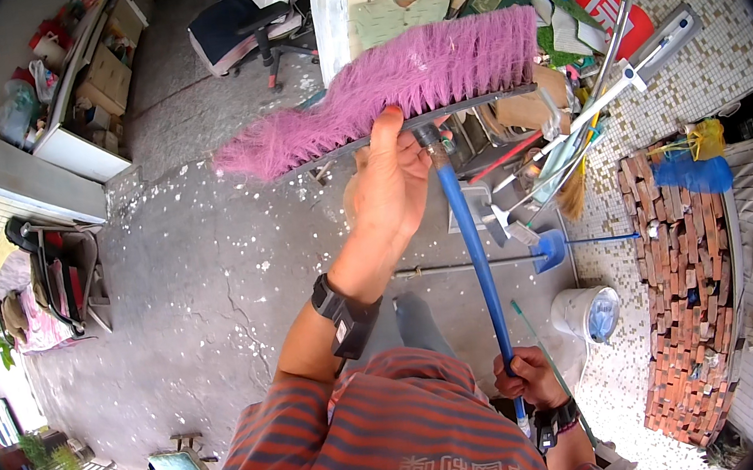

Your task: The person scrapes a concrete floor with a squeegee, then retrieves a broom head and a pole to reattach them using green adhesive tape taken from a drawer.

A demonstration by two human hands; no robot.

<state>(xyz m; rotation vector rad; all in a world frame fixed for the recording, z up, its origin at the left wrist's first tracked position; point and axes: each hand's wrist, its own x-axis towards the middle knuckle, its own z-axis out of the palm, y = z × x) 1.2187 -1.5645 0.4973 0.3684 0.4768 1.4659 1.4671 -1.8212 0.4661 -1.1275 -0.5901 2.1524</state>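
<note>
A broom with long pink bristles (431, 64) is held up in front of me, its bristles pointing away from my body. My left hand (392, 172) grips the dark base of the broom head, with the thumb pressed along it near the bristles. From that base a blue handle (475, 246) runs down toward my right side. Closed around the handle's lower part is my right hand (533, 377), beside my striped shirt. The bristles at the left end look splayed and uneven.
Several brooms and mops with a blue dustpan (549, 251) are at the right. Beside them stand a white bucket (588, 314) and stacked red bricks (687, 310). A wheeled chair (243, 30) is at the back, a small stool (179, 466) at the lower left.
</note>
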